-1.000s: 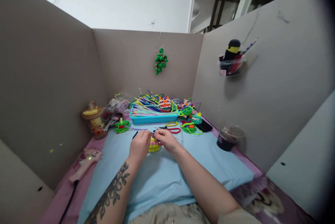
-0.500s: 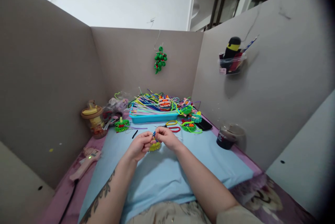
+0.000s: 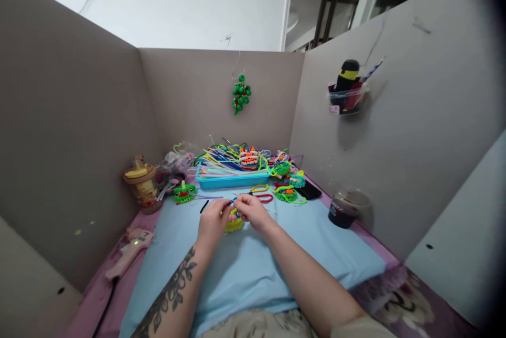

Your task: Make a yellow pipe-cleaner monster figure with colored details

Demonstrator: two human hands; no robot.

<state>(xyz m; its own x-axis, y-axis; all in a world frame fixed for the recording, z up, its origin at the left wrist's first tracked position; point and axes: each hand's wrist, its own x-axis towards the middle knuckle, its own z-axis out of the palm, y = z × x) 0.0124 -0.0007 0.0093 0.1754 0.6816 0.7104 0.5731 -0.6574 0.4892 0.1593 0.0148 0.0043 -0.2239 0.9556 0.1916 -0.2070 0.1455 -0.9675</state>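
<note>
My left hand (image 3: 214, 220) and my right hand (image 3: 253, 213) meet over the middle of the blue cloth. Their fingertips pinch a short blue pipe cleaner (image 3: 233, 201) between them, mostly hidden by the fingers. Just below and behind the fingers is a small yellow and pink pipe-cleaner piece (image 3: 234, 224); whether a hand touches it I cannot tell. Scissors (image 3: 263, 198) with red and yellow handles lie beyond my right hand. A short black strip (image 3: 204, 206) rests left of my left hand.
A blue tray (image 3: 233, 183) heaped with pipe cleaners stands at the back. Green pipe-cleaner figures (image 3: 184, 193) flank it, with a dark phone (image 3: 308, 189) at right. A pink glue gun (image 3: 130, 254) and a lidded cup (image 3: 142, 190) are left; a dark jar (image 3: 342, 209) sits right.
My left hand has turned, its back now facing up more and the tattooed forearm showing more. The fingertips still meet at the blue pipe cleaner. The view has shifted slightly.
</note>
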